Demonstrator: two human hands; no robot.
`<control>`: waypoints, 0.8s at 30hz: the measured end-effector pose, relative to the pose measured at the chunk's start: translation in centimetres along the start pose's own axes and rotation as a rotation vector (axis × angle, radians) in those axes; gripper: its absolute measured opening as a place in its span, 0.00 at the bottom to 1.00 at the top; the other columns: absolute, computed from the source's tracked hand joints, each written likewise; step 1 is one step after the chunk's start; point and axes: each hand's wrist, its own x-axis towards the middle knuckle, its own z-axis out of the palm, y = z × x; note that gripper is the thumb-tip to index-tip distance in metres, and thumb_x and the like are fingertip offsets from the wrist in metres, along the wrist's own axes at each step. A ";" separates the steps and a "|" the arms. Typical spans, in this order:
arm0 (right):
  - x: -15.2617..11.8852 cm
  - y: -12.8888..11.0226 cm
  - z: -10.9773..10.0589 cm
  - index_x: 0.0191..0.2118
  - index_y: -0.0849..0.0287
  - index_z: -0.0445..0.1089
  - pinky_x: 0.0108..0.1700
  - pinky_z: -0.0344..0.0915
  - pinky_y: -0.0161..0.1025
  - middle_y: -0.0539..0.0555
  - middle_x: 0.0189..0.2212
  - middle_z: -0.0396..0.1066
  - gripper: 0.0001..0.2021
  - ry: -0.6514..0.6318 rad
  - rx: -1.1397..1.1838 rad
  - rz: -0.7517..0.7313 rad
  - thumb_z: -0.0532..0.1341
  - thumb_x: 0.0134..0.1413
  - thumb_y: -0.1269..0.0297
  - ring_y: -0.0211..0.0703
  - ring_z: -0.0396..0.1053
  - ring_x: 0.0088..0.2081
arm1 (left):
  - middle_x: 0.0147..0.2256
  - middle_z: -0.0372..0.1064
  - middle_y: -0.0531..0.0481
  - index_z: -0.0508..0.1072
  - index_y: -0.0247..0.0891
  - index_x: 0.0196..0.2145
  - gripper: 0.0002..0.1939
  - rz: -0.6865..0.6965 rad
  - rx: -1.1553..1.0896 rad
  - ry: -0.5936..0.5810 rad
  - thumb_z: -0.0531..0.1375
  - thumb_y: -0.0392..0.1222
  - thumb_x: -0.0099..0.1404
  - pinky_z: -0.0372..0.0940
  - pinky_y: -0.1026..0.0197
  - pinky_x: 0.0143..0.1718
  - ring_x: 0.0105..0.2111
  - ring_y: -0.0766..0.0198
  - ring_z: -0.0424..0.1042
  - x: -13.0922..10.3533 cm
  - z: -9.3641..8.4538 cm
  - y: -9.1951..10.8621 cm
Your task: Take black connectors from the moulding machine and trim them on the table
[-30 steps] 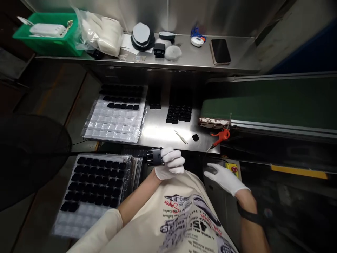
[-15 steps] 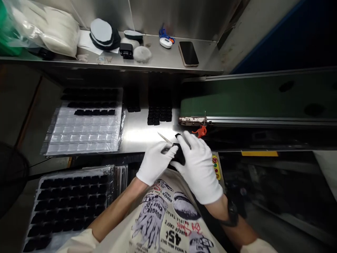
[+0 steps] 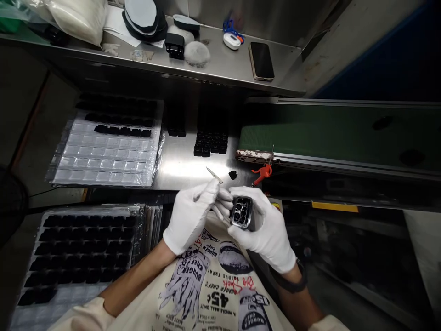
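My right hand point(image 3: 263, 225), in a white glove, is wrapped round a small black part point(image 3: 242, 213) whose hollow, ribbed side faces up. Just left of that part is my left hand point(image 3: 200, 211), also gloved. Its fingers are bent and close together, and what they hold, if anything, is too small to make out. Beyond my hands, thin metal tweezers point(image 3: 214, 175) and a small black piece point(image 3: 233, 174) lie on the steel table point(image 3: 182, 170). Several rows of black blocks point(image 3: 210, 142) stand farther back.
Left are a partly filled clear tray point(image 3: 110, 151) and a lower tray of black parts point(image 3: 82, 248). A red-handled tool point(image 3: 263, 173) lies by the green conveyor point(image 3: 310, 133). The back shelf point(image 3: 220, 69) bears a phone point(image 3: 261, 61) and blue scissors point(image 3: 233, 31).
The black part has turned to show its hollow side, held in my right hand. The small black piece now lies free of my fingers. My left hand has drawn slightly left. The camera view has shifted.
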 end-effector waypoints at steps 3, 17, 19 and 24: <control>-0.3 0.1 0.6 0.60 0.48 0.78 0.67 0.74 0.55 0.56 0.58 0.78 0.30 -0.010 0.047 -0.008 0.81 0.53 0.52 0.55 0.76 0.61 | 0.29 0.82 0.45 0.86 0.38 0.33 0.25 -0.018 -0.025 0.016 0.63 0.58 0.79 0.79 0.58 0.29 0.25 0.60 0.81 -0.3 -0.3 -0.1; -0.2 0.2 1.4 0.61 0.50 0.79 0.65 0.76 0.51 0.57 0.57 0.80 0.33 -0.042 0.173 -0.030 0.83 0.49 0.54 0.56 0.77 0.62 | 0.30 0.84 0.46 0.87 0.37 0.33 0.23 -0.025 -0.075 0.001 0.63 0.53 0.80 0.78 0.62 0.28 0.26 0.63 0.81 -1.2 -1.2 0.1; -0.2 0.4 1.4 0.61 0.50 0.79 0.65 0.76 0.51 0.56 0.57 0.80 0.34 -0.050 0.183 -0.030 0.84 0.48 0.54 0.56 0.76 0.62 | 0.30 0.83 0.45 0.86 0.37 0.33 0.23 -0.032 -0.090 0.004 0.64 0.54 0.80 0.78 0.62 0.27 0.25 0.62 0.81 -1.3 -1.2 0.2; -0.4 0.7 1.4 0.61 0.50 0.79 0.64 0.76 0.49 0.56 0.57 0.79 0.35 -0.068 0.255 0.013 0.84 0.48 0.52 0.53 0.78 0.59 | 0.30 0.84 0.44 0.87 0.36 0.33 0.23 -0.058 -0.109 -0.003 0.64 0.54 0.80 0.78 0.62 0.26 0.25 0.62 0.81 -1.5 -1.1 0.2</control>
